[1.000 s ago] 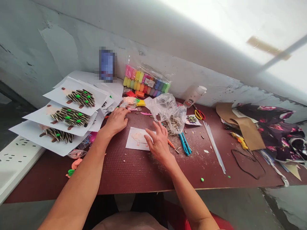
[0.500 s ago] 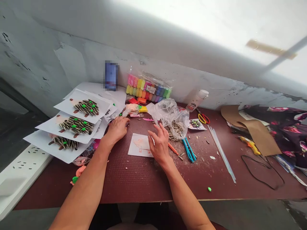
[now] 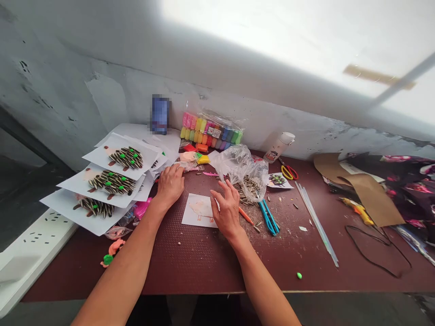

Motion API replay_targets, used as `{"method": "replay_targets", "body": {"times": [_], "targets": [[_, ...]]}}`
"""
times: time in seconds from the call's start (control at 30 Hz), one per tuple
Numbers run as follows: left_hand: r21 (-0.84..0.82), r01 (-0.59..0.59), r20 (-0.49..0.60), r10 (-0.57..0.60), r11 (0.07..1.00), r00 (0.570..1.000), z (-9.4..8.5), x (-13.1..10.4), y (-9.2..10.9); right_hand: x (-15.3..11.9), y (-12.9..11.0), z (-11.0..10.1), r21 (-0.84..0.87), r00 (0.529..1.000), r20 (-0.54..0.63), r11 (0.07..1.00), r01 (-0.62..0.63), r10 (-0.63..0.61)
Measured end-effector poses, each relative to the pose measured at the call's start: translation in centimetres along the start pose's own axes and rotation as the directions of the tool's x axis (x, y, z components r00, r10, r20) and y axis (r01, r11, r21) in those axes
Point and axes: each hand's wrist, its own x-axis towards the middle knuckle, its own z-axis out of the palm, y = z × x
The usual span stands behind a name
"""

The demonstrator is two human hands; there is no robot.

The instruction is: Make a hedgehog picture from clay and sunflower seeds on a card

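My left hand [image 3: 171, 184] is bent down over the table beside the opened plastic wrapper of peach clay [image 3: 188, 157]. Its fingers are curled in and their tips are hidden, so what they pinch cannot be made out. My right hand [image 3: 226, 208] has its fingers apart and holds nothing, resting over the right edge of a small white paper [image 3: 193, 220]. On that paper is an orange-outlined animal drawing, with a thin peach layer on its body. An orange pen [image 3: 245, 216] lies just right of my right hand, near a heap of striped sunflower seeds [image 3: 249, 189].
Seed-covered hedgehog pictures [image 3: 118, 140] are stacked at left, above a white power strip [image 3: 34, 246]. Behind stand packs of coloured clay [image 3: 210, 131] and a white bottle [image 3: 280, 146]. Rightward lie a blue cutter [image 3: 269, 219], scissors [image 3: 288, 172], glue sticks [image 3: 316, 222] and a yellow glue gun [image 3: 360, 210].
My left hand has shifted slightly right and its fingers have curled down more. My right hand stays by the paper. The whole view has tilted a little.
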Motion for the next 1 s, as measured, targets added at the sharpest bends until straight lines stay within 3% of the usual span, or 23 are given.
{"method": "replay_targets", "body": {"times": [0.27,0.37,0.5,0.63,0.83,1.0], "targets": [[0.045,0.007,0.04,-0.008,0.999,0.999,-0.2,0.6,0.8,-0.1,0.2,0.1,-0.009,1.0,-0.009,1.0,0.016,-0.016],[-0.061,-0.002,-0.035,0.0,0.998,0.999,-0.7,0.6,0.8,-0.1,0.2,0.1,-0.002,1.0,-0.021,1.0,0.012,-0.012],[-0.344,-0.143,-0.11,0.111,0.928,0.988,-1.3,0.5,1.7,0.2,0.0,-0.2,0.045,0.999,-0.041,0.999,-0.02,0.022],[-0.567,-0.222,0.006,0.274,0.793,0.962,-1.3,0.0,3.1,0.7,-0.2,-0.8,0.117,0.996,-0.061,0.992,-0.051,0.059],[-0.601,-0.216,0.133,0.363,0.77,0.922,-1.5,-0.4,3.9,0.9,-0.4,-1.0,0.16,0.999,-0.023,0.986,-0.043,0.048],[-0.667,-0.185,0.175,0.393,0.721,0.903,-1.4,-0.6,3.8,0.8,-0.1,-0.6,0.313,0.993,-0.079,0.948,-0.063,0.093]]}}
